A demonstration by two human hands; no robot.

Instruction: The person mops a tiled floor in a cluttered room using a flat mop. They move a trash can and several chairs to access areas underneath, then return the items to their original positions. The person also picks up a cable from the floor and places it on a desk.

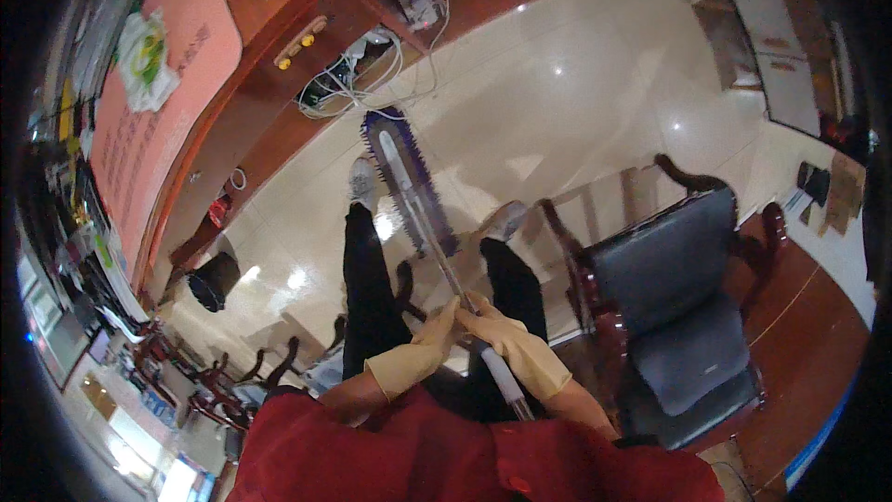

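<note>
Both my hands wear pale yellow rubber gloves and meet on the metal pole of a flat mop in front of my body. My left hand (pixel 428 348) closes on the pole (pixel 449 272) from the left side, and my right hand (pixel 505 338) grips it from the right, just above a white sleeve (pixel 500 369). The fingers partly hide the pole. The mop head (pixel 411 181) has purple fringe and lies on the tiled floor between my feet, its far end by white cables (pixel 348 94).
A wooden desk (pixel 209 77) with a pink sheet runs along the left. Below it stands a black bin (pixel 214 282). A black leather armchair (pixel 658 265) is close on the right. A cabinet (pixel 780 56) stands at the far right.
</note>
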